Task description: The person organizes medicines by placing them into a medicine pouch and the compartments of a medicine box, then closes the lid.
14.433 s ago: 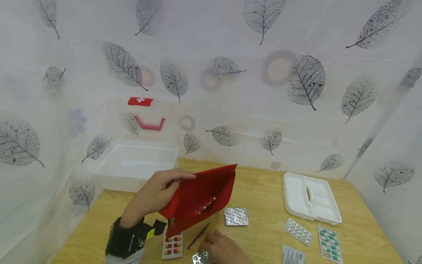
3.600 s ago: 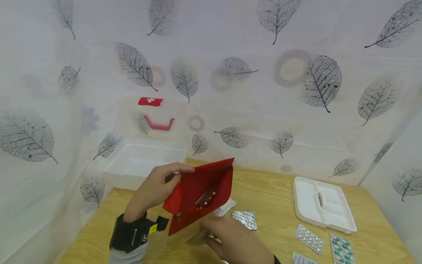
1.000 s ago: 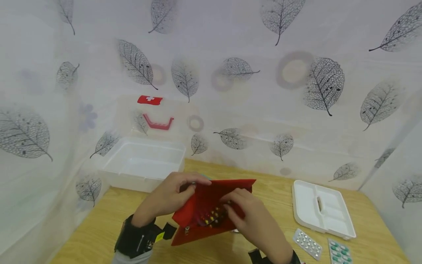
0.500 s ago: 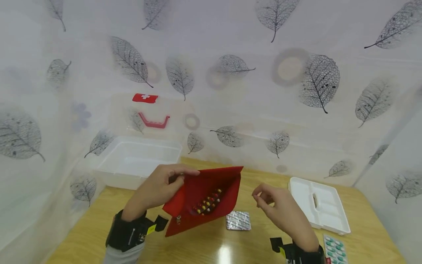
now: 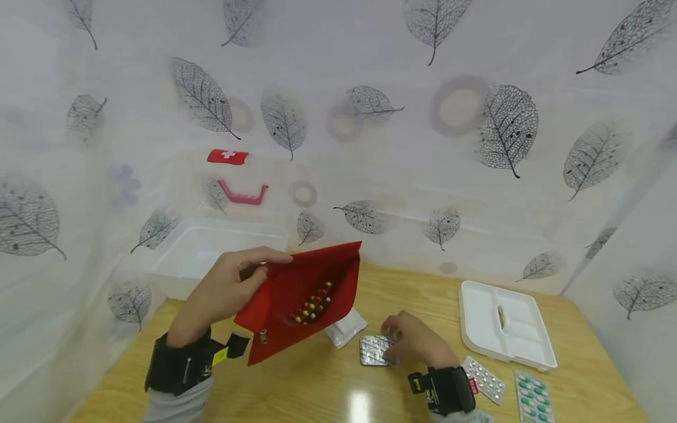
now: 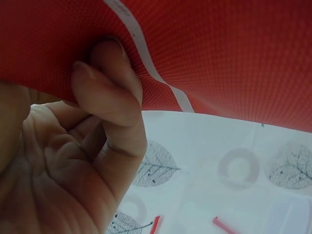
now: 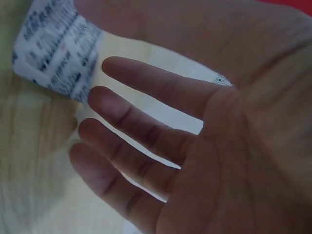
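Observation:
My left hand (image 5: pixel 227 285) grips the upper left edge of a red fabric pouch (image 5: pixel 285 282), tilted with its mouth gaping toward me. Inside lie blister packs of red-and-yellow capsules (image 5: pixel 312 305). In the left wrist view, curled fingers (image 6: pixel 107 97) press into the red cloth beside a pale strip. My right hand (image 5: pixel 420 343) is at the right edge of a silver foil blister pack (image 5: pixel 372 351) on the table. The right wrist view has its fingers (image 7: pixel 146 129) spread and relaxed, the printed foil pack (image 7: pixel 58 53) close by the thumb.
A white plastic packet (image 5: pixel 346 327) lies partly behind the pouch. At back left stands a white first-aid box (image 5: pixel 169 285), its lid with a pink-red handle (image 5: pixel 243 197) raised. To the right are a white divided tray (image 5: pixel 478 317), a silver blister pack (image 5: pixel 483 379) and green-and-white capsules (image 5: pixel 534 396).
Red-and-yellow capsule packs, earlier on the table, are now in the pouch; the dark red stick is off the table. My right hand has left the pouch and come down at the foil pack.

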{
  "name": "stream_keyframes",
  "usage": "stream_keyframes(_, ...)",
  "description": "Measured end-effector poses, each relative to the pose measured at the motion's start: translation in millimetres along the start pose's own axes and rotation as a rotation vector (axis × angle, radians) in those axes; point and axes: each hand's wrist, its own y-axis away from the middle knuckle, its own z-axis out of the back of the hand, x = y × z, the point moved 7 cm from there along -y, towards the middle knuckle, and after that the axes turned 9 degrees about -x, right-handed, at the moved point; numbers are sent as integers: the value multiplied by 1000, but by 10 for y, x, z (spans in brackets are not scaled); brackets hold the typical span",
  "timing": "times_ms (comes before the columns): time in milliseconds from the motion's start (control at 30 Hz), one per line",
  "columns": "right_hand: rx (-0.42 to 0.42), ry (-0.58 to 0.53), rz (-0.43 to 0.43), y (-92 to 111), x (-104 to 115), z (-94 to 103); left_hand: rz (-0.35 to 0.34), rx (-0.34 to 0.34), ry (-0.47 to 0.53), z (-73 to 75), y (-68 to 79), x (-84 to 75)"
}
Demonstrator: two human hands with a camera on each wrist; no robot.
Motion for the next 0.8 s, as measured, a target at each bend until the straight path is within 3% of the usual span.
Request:
stream_keyframes(267,23,-1,-15,-14,-8,-80,80,-24,15,99,46,57)
stream_keyframes(433,26,-5,-9,-13,-20,-81,74,-15,42,89,52,51)
stream_keyframes(700,61,-43,116,62,119,-11,44,1,45,51,36,36)
stream_keyframes(800,48,-33,113,56,145,17,27,3,29,42,19,33)
